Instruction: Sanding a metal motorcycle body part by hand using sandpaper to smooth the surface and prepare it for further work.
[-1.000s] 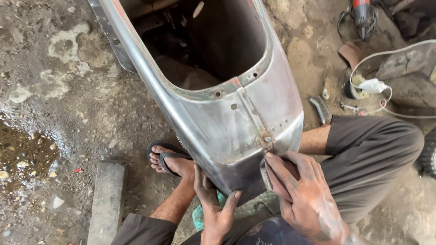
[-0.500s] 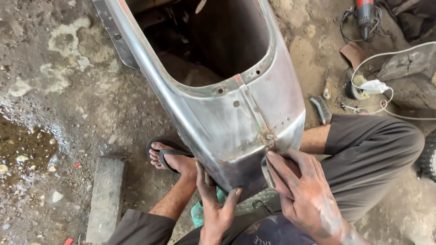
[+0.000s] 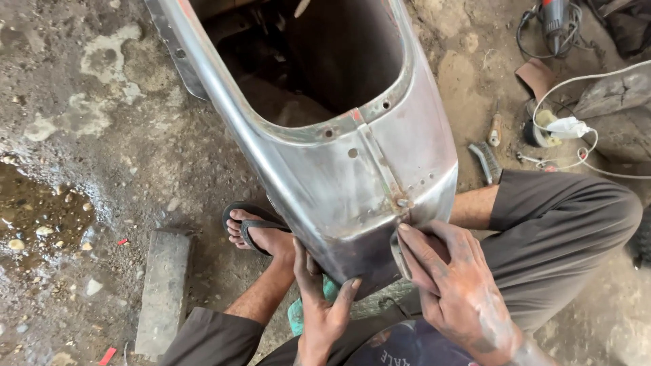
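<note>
A bare-metal scooter body shell [image 3: 339, 169], sanded shiny with a rusty centre seam, stands between my knees. My left hand [image 3: 324, 305] grips the shell's dark lower edge, thumb and fingers spread around it. My right hand [image 3: 454, 291] presses a folded piece of sandpaper [image 3: 399, 254] flat against the shell's lower right corner, just below the seam. Both hands are grimy with dust. A green cloth [image 3: 298, 315] shows under my left hand.
My sandalled foot [image 3: 258, 234] rests left of the shell beside a concrete block [image 3: 163, 288]. A puddle [image 3: 41, 217] lies far left. At right are a wire brush [image 3: 485, 161], a white cable [image 3: 590, 146] and a power tool [image 3: 556, 20].
The view has shifted slightly. Both hands stay at the shell's lower edge, the right hand having slid a little along it.
</note>
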